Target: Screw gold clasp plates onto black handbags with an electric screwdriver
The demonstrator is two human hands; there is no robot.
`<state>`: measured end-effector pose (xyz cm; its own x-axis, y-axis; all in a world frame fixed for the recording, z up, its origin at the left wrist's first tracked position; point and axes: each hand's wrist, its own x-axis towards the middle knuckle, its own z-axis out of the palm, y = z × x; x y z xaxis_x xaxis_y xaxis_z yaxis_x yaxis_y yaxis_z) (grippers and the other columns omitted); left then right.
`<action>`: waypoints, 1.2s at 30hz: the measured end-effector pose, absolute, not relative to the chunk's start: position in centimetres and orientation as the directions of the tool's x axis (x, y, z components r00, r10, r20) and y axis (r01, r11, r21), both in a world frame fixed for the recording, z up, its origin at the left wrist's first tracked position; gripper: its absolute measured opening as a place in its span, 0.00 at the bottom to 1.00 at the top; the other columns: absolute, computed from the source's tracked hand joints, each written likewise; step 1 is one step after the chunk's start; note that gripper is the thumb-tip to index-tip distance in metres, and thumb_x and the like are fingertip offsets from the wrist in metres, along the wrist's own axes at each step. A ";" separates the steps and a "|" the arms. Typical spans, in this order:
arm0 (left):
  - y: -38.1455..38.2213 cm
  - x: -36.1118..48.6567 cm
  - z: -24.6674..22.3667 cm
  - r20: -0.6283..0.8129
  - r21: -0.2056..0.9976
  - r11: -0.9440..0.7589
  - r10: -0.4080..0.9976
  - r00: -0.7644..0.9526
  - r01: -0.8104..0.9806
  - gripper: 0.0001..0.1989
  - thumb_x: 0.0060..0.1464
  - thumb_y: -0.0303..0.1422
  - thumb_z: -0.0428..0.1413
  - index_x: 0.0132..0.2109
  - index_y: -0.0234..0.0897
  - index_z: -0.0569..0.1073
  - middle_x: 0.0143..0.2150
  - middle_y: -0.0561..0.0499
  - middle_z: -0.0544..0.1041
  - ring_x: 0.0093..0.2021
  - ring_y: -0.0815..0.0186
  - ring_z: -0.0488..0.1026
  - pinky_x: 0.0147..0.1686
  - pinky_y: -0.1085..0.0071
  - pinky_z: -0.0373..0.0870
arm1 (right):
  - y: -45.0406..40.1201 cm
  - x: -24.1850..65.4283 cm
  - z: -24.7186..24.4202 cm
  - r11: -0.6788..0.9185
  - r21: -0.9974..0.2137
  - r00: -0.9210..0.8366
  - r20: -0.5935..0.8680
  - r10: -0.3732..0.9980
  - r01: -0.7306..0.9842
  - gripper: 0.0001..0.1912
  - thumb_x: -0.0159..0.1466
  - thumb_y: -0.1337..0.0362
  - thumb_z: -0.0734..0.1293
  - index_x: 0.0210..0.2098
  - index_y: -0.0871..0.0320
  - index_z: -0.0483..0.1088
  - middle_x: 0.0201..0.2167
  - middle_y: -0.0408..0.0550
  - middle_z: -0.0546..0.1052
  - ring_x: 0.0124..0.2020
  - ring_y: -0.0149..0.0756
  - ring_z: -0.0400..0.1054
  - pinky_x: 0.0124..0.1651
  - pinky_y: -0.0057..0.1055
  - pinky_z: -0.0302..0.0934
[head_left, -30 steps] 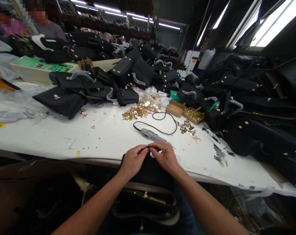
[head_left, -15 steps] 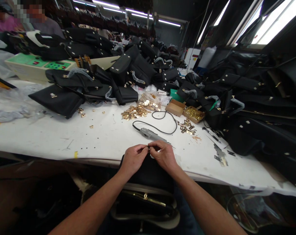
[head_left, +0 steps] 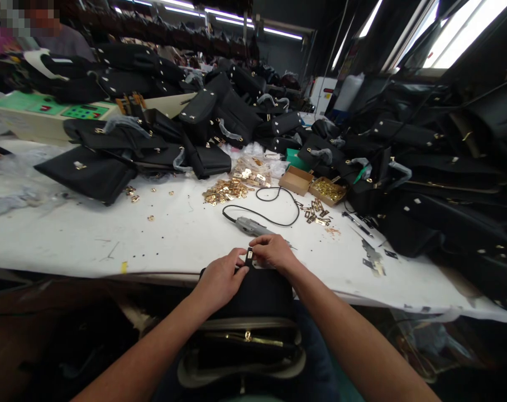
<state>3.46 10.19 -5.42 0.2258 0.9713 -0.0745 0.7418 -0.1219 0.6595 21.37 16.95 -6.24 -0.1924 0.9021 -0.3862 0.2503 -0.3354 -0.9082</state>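
A black bag lies in my lap against the table's front edge, its lower part open with a gold zipper inside. At its far edge a small black strap tab with a metal plate on it stands up between my hands. My left hand grips the tab from the left, thumb near its base. My right hand has its fingers closed at the tab's upper right side. A grey power screwdriver with a black cord lies just beyond my hands.
On the white table are a pile of gold metal parts, a cardboard box, a box of small gold pieces and a black pen. Black bags are heaped left, behind and right. People stand at the far left.
The black tab now shows upright between my hands, its metal plate visible. My left hand has shifted lower on it, and my right hand is slightly higher. The view has turned a little.
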 end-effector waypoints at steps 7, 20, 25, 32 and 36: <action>9.6 3.0 -6.1 0.132 0.519 -0.361 0.929 0.345 0.775 0.09 0.65 0.31 0.53 0.48 0.40 0.76 0.49 0.47 0.77 0.48 0.60 0.75 0.50 0.64 0.71 | 17.8 20.6 -6.8 -0.161 -0.850 -0.252 -0.322 0.913 0.502 0.15 0.52 0.77 0.68 0.38 0.58 0.76 0.19 0.40 0.77 0.20 0.33 0.72 0.22 0.24 0.62; 10.2 3.0 -7.3 0.165 0.384 -0.419 0.908 0.386 0.823 0.10 0.66 0.34 0.54 0.45 0.42 0.80 0.44 0.48 0.78 0.46 0.60 0.72 0.45 0.63 0.71 | 18.0 20.2 -6.1 0.199 -0.595 -0.292 -0.064 0.954 0.779 0.08 0.54 0.72 0.68 0.29 0.53 0.77 0.29 0.43 0.80 0.31 0.36 0.71 0.33 0.29 0.59; 10.6 2.9 -8.1 0.197 0.425 -0.420 0.907 0.371 0.801 0.08 0.65 0.33 0.56 0.45 0.42 0.80 0.47 0.50 0.79 0.47 0.60 0.71 0.47 0.62 0.71 | 17.8 20.3 -6.0 0.207 -0.571 -0.289 -0.055 0.956 0.794 0.08 0.56 0.71 0.67 0.29 0.53 0.77 0.28 0.43 0.80 0.31 0.36 0.71 0.33 0.29 0.58; 10.9 2.8 -8.1 0.196 0.411 -0.448 0.894 0.403 0.794 0.08 0.65 0.33 0.56 0.45 0.43 0.80 0.47 0.50 0.80 0.45 0.59 0.71 0.46 0.61 0.70 | 17.5 20.0 -5.7 0.194 -0.452 -0.257 -0.083 0.963 0.871 0.06 0.58 0.66 0.69 0.31 0.50 0.79 0.30 0.45 0.80 0.32 0.39 0.71 0.34 0.31 0.57; 10.9 2.9 -7.5 0.184 0.360 -0.465 0.885 0.427 0.809 0.09 0.66 0.33 0.54 0.44 0.42 0.80 0.44 0.48 0.78 0.44 0.59 0.71 0.43 0.62 0.70 | 17.2 20.3 -6.0 0.256 -0.429 -0.304 -0.045 0.952 0.866 0.08 0.62 0.65 0.66 0.33 0.52 0.79 0.38 0.47 0.81 0.37 0.40 0.72 0.36 0.32 0.59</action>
<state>2.93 10.86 -7.46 0.4273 0.8851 0.1844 0.8085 -0.4654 0.3601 20.31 17.22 -6.04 -0.3038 0.9516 -0.0455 0.8663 0.2561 -0.4288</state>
